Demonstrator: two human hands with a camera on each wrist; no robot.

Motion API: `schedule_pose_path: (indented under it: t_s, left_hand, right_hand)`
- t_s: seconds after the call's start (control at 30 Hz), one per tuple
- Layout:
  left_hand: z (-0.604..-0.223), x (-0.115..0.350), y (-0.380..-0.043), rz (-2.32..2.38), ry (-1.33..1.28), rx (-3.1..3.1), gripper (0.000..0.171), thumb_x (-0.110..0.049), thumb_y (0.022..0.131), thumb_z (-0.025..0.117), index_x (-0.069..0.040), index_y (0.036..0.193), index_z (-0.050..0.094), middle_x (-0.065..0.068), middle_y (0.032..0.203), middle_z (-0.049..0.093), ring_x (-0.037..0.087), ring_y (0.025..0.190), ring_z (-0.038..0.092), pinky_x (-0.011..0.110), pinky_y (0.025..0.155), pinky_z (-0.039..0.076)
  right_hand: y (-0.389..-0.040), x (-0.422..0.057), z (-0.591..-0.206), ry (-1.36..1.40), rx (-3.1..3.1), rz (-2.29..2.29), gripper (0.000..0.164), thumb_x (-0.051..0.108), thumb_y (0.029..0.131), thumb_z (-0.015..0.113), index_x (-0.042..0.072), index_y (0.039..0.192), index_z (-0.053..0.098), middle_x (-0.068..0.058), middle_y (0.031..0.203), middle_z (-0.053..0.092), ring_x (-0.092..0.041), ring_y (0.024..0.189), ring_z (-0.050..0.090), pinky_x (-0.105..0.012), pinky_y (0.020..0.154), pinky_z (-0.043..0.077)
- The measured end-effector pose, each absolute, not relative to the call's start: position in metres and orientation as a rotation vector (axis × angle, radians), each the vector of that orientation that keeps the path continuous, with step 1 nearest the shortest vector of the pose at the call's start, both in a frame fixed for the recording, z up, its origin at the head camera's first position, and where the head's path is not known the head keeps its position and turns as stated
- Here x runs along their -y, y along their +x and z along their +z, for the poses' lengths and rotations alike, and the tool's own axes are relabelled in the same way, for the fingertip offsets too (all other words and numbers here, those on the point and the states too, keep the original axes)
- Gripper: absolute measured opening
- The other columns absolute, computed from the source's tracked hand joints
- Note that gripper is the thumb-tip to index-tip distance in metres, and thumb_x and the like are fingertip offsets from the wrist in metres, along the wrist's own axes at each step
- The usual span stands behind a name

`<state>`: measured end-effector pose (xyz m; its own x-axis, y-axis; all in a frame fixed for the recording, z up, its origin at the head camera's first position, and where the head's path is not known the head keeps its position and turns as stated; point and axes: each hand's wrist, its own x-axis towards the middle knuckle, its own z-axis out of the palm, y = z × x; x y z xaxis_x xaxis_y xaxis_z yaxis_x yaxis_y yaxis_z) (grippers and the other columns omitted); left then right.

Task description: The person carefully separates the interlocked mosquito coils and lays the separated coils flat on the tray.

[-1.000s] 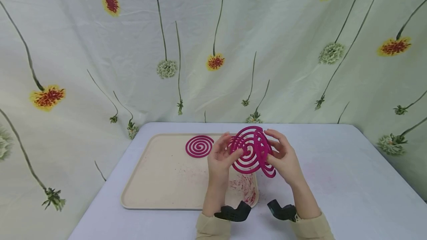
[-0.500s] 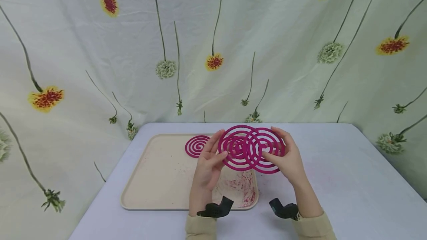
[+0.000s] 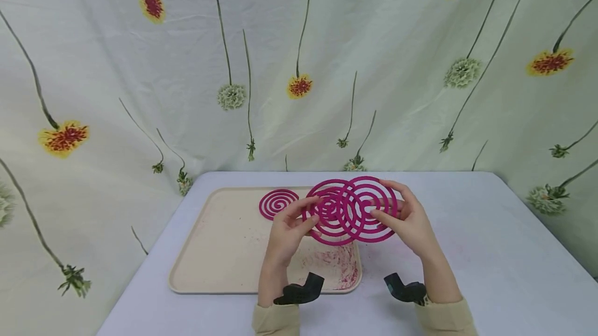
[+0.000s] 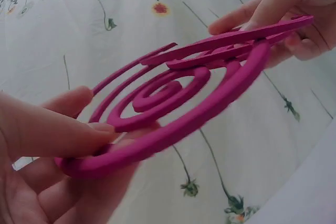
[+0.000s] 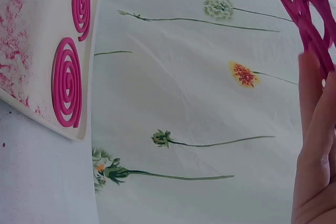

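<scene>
Two magenta mosquito coils are held up in the air above the right part of the tray, overlapping each other in the head view. My left hand (image 3: 286, 229) pinches the outer edge of the left coil (image 4: 215, 106) between thumb and fingers. By its right edge, the right coil (image 4: 231, 38) is gripped in my right hand (image 3: 413, 224), thumb in front and fingers behind. In the left wrist view the right coil lies tilted against the left one; whether their rings are interlocked I cannot tell.
A beige tray (image 3: 224, 253) lies on the white table (image 3: 490, 253), its right part smeared with magenta crumbs. Flat on its far side are one coil (image 3: 279, 204) and a second coil (image 5: 67, 82), partly hidden behind the held ones in the head view. A flowered cloth (image 3: 402, 66) hangs behind.
The right coil turned from nearly edge-on to facing the camera. My left hand moved left with its coil, so the two overlap less than one second ago. Lately the right coil rose slightly.
</scene>
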<state>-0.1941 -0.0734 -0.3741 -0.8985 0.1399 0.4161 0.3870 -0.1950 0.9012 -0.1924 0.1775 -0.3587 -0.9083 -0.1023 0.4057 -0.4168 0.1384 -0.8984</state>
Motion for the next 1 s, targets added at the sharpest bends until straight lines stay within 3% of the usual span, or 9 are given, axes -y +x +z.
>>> schedule_pose_path:
  t_s: [0.13, 0.3, 0.47, 0.63, 0.8, 1.0]
  left_hand:
    - [-0.372, 0.074, -0.194, -2.213, -0.542, 1.767, 0.029, 0.0, 0.086, 0.064, 0.009, 0.114, 0.061, 0.023, 0.11, 0.063, 0.02, 0.091, 0.066, 0.03, 0.077, 0.055]
    - [-0.373, 0.076, -0.191, -2.165, -0.645, 1.841, 0.03, -0.006, 0.088, 0.064, 0.009, 0.114, 0.062, 0.022, 0.109, 0.063, 0.019, 0.09, 0.064, 0.033, 0.084, 0.053]
    - [-0.373, 0.081, -0.189, -2.176, -0.783, 1.96, 0.035, -0.001, 0.086, 0.065, 0.008, 0.119, 0.059, 0.023, 0.111, 0.061, 0.018, 0.083, 0.064, 0.032, 0.072, 0.056]
    - [-0.371, 0.085, -0.188, -2.129, -0.814, 2.024, 0.033, -0.001, 0.085, 0.066, 0.007, 0.117, 0.061, 0.023, 0.108, 0.063, 0.015, 0.086, 0.063, 0.028, 0.073, 0.056]
    - [-0.37, 0.09, -0.187, -2.072, -0.806, 2.091, 0.029, -0.001, 0.084, 0.068, 0.005, 0.112, 0.065, 0.021, 0.099, 0.065, 0.013, 0.076, 0.059, 0.023, 0.068, 0.054]
    - [-0.369, 0.092, -0.184, -2.003, -0.793, 2.179, 0.027, -0.004, 0.084, 0.069, 0.005, 0.109, 0.067, 0.019, 0.094, 0.067, 0.014, 0.07, 0.054, 0.02, 0.063, 0.051]
  right_hand:
    - [-0.19, -0.185, -0.358, 0.623, 2.219, 1.825, 0.045, 0.003, 0.084, 0.069, 0.004, 0.124, 0.05, -0.025, 0.101, 0.063, -0.016, 0.082, 0.068, -0.034, 0.07, 0.057]
    - [-0.188, -0.187, -0.359, 0.604, 2.21, 1.792, 0.036, 0.003, 0.083, 0.069, 0.002, 0.116, 0.056, -0.017, 0.09, 0.067, -0.016, 0.077, 0.069, -0.032, 0.067, 0.057]
    - [-0.188, -0.185, -0.358, 0.583, 2.222, 1.795, 0.036, 0.004, 0.082, 0.071, 0.001, 0.115, 0.058, -0.011, 0.083, 0.069, -0.018, 0.074, 0.068, -0.031, 0.065, 0.057]
    - [-0.187, -0.189, -0.358, 0.708, 2.304, 1.776, 0.036, 0.003, 0.083, 0.07, 0.001, 0.116, 0.057, -0.01, 0.083, 0.068, -0.022, 0.069, 0.066, -0.031, 0.062, 0.057]
    - [-0.187, -0.194, -0.358, 0.895, 2.325, 1.767, 0.033, -0.001, 0.084, 0.067, -0.001, 0.115, 0.057, -0.012, 0.09, 0.069, -0.02, 0.069, 0.064, -0.03, 0.06, 0.057]
    - [-0.187, -0.2, -0.359, 1.018, 2.331, 1.774, 0.033, -0.003, 0.084, 0.065, -0.002, 0.116, 0.056, -0.012, 0.086, 0.067, -0.02, 0.064, 0.061, -0.028, 0.056, 0.055]
